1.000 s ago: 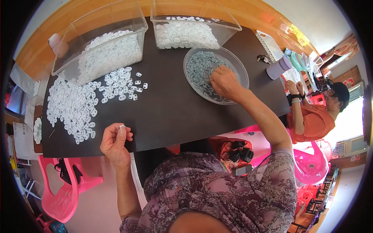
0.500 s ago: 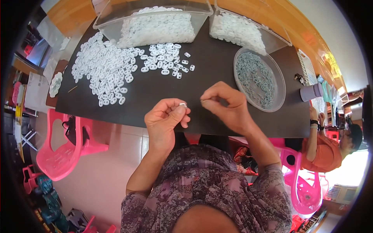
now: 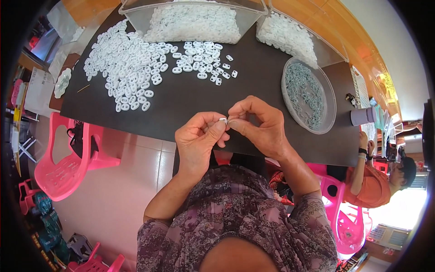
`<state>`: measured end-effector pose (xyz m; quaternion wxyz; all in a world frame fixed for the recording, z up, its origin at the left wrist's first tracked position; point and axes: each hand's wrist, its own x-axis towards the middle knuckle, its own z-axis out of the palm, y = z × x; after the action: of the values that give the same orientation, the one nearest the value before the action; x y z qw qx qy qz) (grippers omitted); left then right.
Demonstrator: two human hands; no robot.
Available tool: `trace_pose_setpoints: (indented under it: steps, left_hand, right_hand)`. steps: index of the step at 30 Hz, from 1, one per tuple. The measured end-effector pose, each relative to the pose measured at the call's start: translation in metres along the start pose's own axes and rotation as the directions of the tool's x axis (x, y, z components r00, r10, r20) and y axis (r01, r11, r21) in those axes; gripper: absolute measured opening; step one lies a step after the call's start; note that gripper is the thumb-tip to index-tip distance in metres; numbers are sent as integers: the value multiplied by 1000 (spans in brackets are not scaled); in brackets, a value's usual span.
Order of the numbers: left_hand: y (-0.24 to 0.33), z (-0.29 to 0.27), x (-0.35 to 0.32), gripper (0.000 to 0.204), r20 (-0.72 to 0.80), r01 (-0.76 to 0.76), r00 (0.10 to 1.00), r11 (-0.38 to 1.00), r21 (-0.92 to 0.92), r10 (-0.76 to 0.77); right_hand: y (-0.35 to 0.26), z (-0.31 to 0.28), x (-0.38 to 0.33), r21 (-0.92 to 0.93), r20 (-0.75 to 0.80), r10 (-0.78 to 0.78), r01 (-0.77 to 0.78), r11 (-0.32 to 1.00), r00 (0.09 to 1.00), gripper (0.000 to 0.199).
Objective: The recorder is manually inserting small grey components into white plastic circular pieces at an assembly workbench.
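Note:
My left hand pinches a small white plastic piece between thumb and fingers above the table's near edge. My right hand is closed at the fingertips on what looks like a small grey screw, held against the white piece; the fingers hide most of it. A big pile of white two-holed oval pieces lies on the dark table at the left. A smaller group of white pieces lies beyond my hands. To the right stands a round clear dish of grey-green screws.
Two clear bins of white pieces stand along the far side. A grey-purple cup is at the right edge, near a person in orange. Pink chairs stand left and right. A thin stick lies far left.
My right hand has come left, bringing its fingertips from apart to touching the white piece in my left hand. The whole view has shifted slightly.

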<state>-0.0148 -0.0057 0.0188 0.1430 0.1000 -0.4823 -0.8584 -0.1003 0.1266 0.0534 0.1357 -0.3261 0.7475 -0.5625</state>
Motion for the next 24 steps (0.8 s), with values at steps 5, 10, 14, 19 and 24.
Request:
trace_pose_setpoints:
  steps: [5,10,14,19,24]
  left_hand:
    - [0,-3,0,13,-10,7,1000,1000,-3,-7]
    - [-1,-5,0,13,-15,18,1000,1000,-17,-18]
    - [-3,-7,0,14,-10,6,1000,1000,-6,-6]
    - [-3,-6,-2,13,-28,-7,1000,1000,30,8]
    - [-5,-4,-4,9,-75,-63,994,970,235,83]
  right_hand:
    - [-1,2,1,-26,17,-9,10,1000,1000,14]
    - [-1,3,3,-44,31,1,0,999,1000,14]
    - [-1,5,3,-41,35,19,-18,999,999,15]
    - [0,7,4,-43,38,36,-35,998,999,15]
    - [1,8,6,-43,62,72,-69,997,996,13]
